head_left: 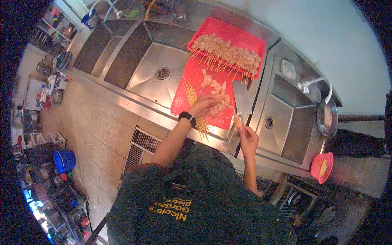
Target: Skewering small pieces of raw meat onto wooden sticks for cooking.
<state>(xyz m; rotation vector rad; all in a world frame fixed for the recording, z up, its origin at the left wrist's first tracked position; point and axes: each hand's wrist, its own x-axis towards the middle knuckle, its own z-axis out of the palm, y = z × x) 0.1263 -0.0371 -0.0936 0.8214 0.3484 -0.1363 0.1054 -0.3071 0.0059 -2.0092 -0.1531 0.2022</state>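
Loosely heaped, pale-pink meat chunks (223,100) touch the left hand (204,105), grip unclear; the right hand (248,139) grips a longish piece (237,120).

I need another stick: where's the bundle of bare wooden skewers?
In the head view, the bundle of bare wooden skewers lies on the left part of the red cutting board, passing beneath the left hand.
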